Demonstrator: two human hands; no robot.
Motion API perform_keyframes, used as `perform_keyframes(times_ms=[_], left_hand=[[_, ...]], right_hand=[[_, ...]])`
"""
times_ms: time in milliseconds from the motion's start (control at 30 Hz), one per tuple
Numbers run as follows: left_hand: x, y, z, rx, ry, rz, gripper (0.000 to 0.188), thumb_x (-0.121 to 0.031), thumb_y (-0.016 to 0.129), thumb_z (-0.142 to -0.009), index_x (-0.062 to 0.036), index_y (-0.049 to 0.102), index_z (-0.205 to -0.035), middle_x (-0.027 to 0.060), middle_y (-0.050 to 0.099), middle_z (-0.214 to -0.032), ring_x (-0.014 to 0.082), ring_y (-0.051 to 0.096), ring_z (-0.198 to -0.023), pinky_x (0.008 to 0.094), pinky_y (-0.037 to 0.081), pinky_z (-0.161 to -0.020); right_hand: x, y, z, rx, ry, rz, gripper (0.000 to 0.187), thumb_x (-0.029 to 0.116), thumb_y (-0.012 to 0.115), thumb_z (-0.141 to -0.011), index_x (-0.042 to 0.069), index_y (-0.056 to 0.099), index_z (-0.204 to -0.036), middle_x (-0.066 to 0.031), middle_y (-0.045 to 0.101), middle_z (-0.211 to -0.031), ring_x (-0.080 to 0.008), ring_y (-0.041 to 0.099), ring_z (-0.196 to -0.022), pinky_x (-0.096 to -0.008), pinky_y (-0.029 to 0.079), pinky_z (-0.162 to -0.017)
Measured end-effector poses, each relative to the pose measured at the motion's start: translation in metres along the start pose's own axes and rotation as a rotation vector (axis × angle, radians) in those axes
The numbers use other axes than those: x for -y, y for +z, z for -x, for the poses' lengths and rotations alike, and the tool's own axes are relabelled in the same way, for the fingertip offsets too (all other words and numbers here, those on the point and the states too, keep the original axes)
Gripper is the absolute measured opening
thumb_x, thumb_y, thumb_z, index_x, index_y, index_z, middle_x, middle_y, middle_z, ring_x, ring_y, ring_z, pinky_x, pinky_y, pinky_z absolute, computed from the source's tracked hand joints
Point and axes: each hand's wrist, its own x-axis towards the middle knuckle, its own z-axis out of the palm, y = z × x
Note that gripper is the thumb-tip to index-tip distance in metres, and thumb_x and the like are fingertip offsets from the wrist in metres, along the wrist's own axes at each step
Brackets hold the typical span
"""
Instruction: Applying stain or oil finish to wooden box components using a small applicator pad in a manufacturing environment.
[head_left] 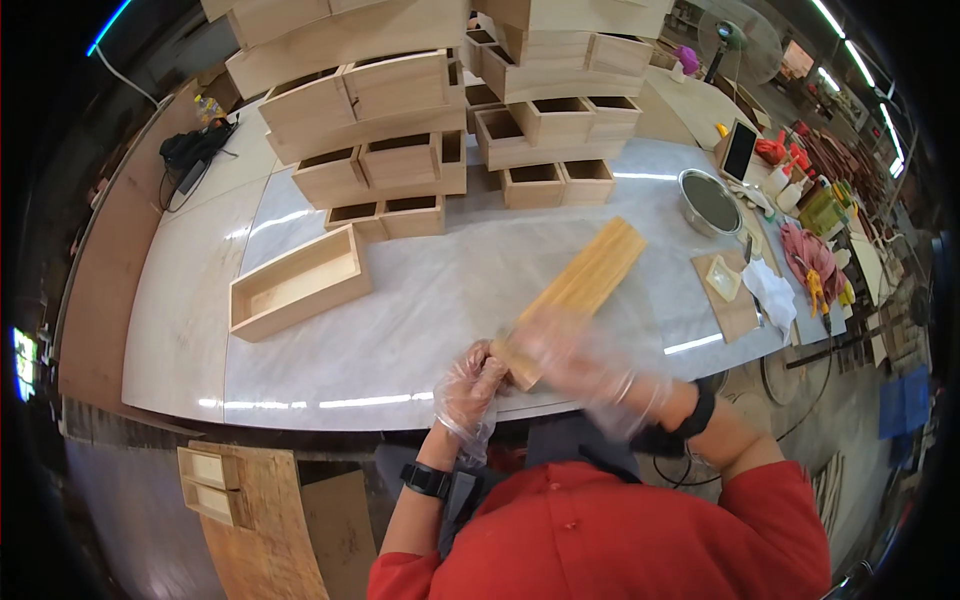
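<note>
A long yellowish wooden piece (590, 268) lies at a slant on the plastic-covered table, darker and glossier than the pale wood around it. At its near end my left hand (470, 390), in a clear plastic glove, has its fingers closed on the corner. Over the same near end is my right hand (575, 355), also gloved and smeared by motion; its fingers and anything under them cannot be made out. A pale open wooden box (300, 283) stands to the left of the piece.
Tall stacks of pale wooden boxes (400, 160) rise at the back. Right of the piece are a metal bowl (710, 203) with dark contents, a phone (740, 150), a white cloth (770, 292), a pink cloth (808, 250) and several bottles. A black bag (195, 145) lies far left.
</note>
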Motion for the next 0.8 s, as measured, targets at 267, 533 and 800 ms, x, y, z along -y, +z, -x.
perform_keyframes(times_ms=[267, 533, 800], left_hand=[[-0.014, 0.002, -0.002, 0.017, -0.148, -0.009, 0.025, -0.025, 0.055, -0.092, -0.0023, 0.055, -0.102, 0.0018, 0.057, -0.08, 0.0076, 0.053, -0.068, 0.0226, 0.045, -0.061], [-0.016, 0.005, -0.003, -0.004, -0.154, -0.002, 0.018, -0.02, 0.054, -0.092, -0.0036, 0.054, -0.097, 0.0012, 0.057, -0.078, 0.008, 0.053, -0.066, 0.0226, 0.044, -0.06], [-0.025, 0.008, -0.002, 0.012, -0.142, 0.081, 0.015, -0.018, 0.053, -0.092, -0.0035, 0.055, -0.092, 0.0018, 0.058, -0.076, 0.0079, 0.053, -0.064, 0.0228, 0.045, -0.059]], right_hand=[[0.005, 0.006, -0.004, 0.01, 0.099, 0.051, 0.016, 0.01, 0.05, -0.082, 0.007, 0.06, -0.093, -0.0136, 0.058, -0.083, -0.0308, 0.057, -0.077, -0.0409, 0.048, -0.068], [-0.029, -0.013, -0.001, 0.035, 0.358, -0.124, 0.021, 0.007, 0.051, -0.081, 0.005, 0.06, -0.1, -0.0138, 0.061, -0.09, -0.031, 0.059, -0.085, -0.0389, 0.048, -0.073], [0.015, -0.011, 0.017, -0.029, -0.159, -0.155, 0.031, -0.004, 0.054, -0.075, 0.001, 0.055, -0.106, -0.0147, 0.056, -0.088, -0.0314, 0.057, -0.078, -0.0383, 0.047, -0.066]])
